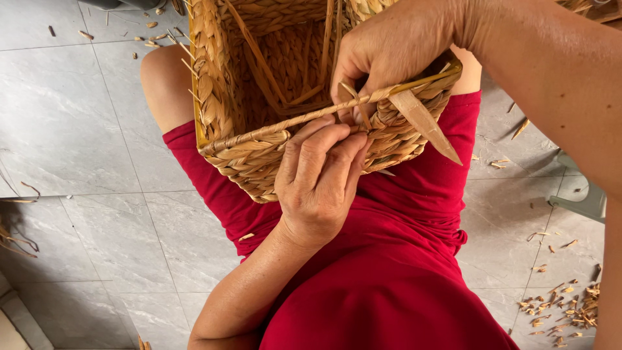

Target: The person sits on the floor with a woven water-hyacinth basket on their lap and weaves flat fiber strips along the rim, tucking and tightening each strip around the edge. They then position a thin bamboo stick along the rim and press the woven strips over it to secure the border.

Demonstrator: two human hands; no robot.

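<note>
A woven straw basket (246,97) rests on my lap, its opening facing up toward me. My left hand (317,181) presses against the near rim, fingers curled over the braided edge. From above, my right hand (389,52) pinches a flat dried straw strand (421,120) at the rim, its loose pointed end sticking out to the right. Both hands meet at the same spot on the rim. Loose strands stand up inside the basket.
I sit in red clothing (389,272) over a grey tiled floor (84,129). Cut straw scraps (564,311) lie scattered at the lower right and at the top left. A grey object (583,201) stands at the right edge.
</note>
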